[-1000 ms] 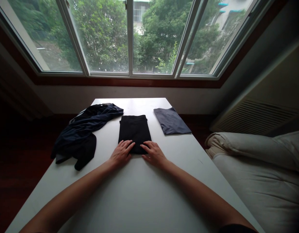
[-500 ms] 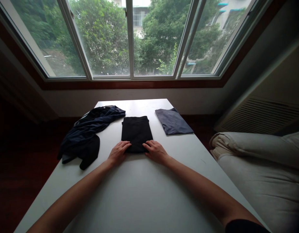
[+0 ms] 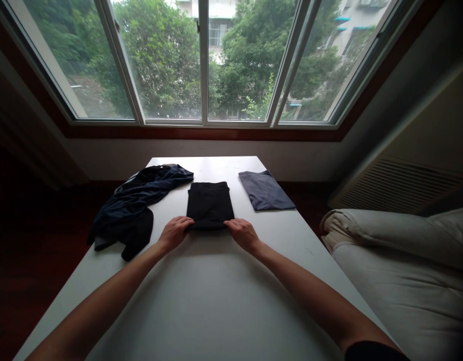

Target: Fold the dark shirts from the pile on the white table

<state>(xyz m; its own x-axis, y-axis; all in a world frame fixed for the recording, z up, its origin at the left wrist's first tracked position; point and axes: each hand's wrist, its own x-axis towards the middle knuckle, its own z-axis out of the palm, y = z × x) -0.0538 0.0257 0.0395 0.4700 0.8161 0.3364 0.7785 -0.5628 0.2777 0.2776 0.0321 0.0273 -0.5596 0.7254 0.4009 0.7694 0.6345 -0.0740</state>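
Observation:
A folded black garment (image 3: 210, 204) lies in the middle of the white table (image 3: 216, 291); its exact kind does not show. My left hand (image 3: 174, 232) pinches its near left corner, fingers closed over the cloth. At the near right corner, my right hand (image 3: 243, 232) grips the same edge between thumb and fingers. Between the two hands the near edge looks slightly raised and curled. Both thumbs are partly hidden by the fingers.
Left of it is a loose heap of dark navy and black clothing (image 3: 141, 200), partly over the table's edge. A folded grey-blue garment (image 3: 267, 190) lies flat at the right. A beige sofa (image 3: 400, 271) stands beside the table, and a window (image 3: 204, 65) is beyond.
My fingers lay on top of the black garment's near part before; now they grip its two near corners. That edge has lifted and folded slightly away from me.

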